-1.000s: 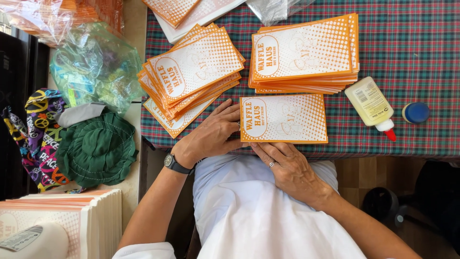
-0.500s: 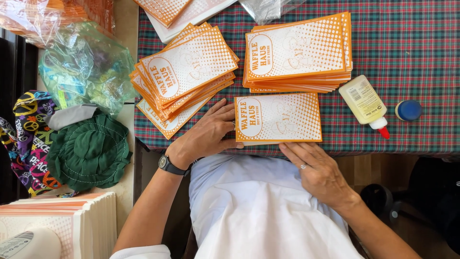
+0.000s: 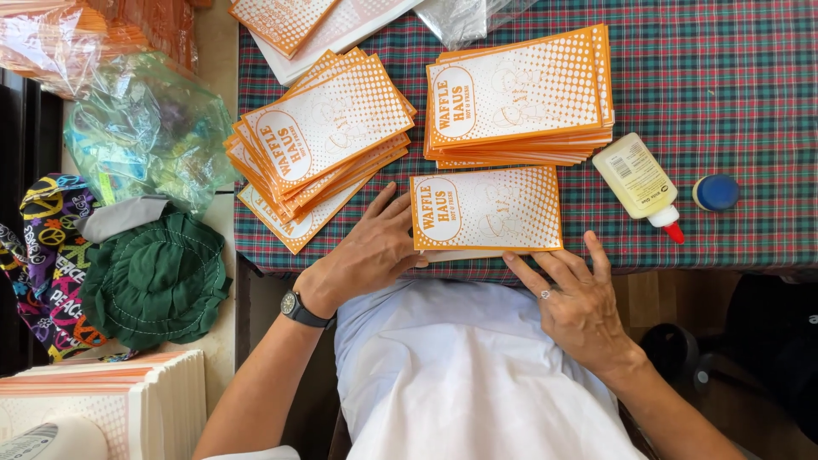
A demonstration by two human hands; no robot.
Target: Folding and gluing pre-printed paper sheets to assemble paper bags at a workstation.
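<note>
At table edge, left hand (image 3: 371,251), right hand (image 3: 579,294) flat, pressing orange bag (image 3: 486,209).

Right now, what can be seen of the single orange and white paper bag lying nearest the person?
The paper bag is a flat rectangle of thin paper, white with an orange border, an orange dot pattern and an oval emblem at its left end. It lies face up and level on the plaid tablecloth at the table's near edge, apart from the two stacks beyond it. A plain white strip shows along its near edge. The left hand presses its left end, and the right hand has fingertips on the near right edge.
</note>
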